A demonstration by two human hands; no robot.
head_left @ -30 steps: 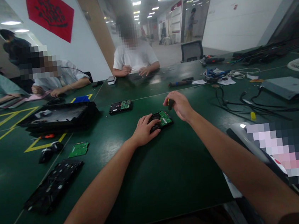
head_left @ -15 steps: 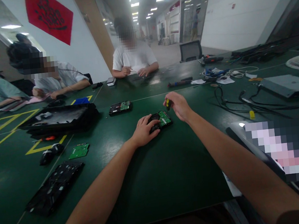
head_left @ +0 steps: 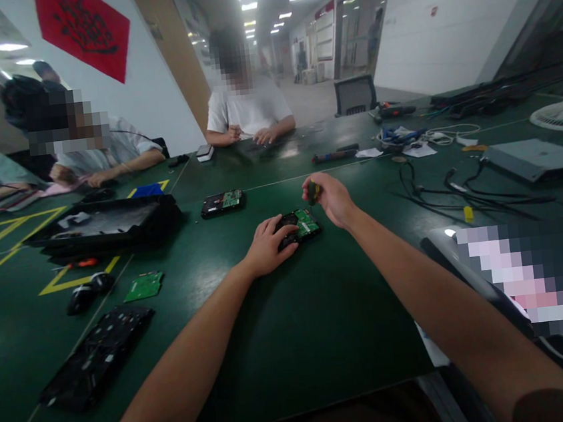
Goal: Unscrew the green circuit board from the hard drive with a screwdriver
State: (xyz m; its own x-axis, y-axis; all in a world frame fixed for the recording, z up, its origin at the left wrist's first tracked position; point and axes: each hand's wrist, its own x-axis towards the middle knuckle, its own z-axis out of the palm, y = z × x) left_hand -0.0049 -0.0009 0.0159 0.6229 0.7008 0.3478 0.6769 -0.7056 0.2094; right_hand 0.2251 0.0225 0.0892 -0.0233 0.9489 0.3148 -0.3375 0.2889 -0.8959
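Both hands work one hard drive (head_left: 299,226) on the desk (head_left: 294,330): the left hand (head_left: 266,246) presses flat on its near-left end, fingers spread, grasping nothing. Just beyond its far-right corner, the right hand (head_left: 329,197) hovers, fingers clenched round a screwdriver (head_left: 312,191) pointing down at the green board.

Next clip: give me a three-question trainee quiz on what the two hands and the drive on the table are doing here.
1. True or false: the left hand rests on the hard drive.
2. What does the right hand hold? A) screwdriver B) cable C) mouse
3. Fill in: the second hard drive lies on the green table, between the held drive and the black ____.

Key
1. True; it presses on the drive's near left end.
2. A; the screwdriver has a dark handle with yellow.
3. tray.
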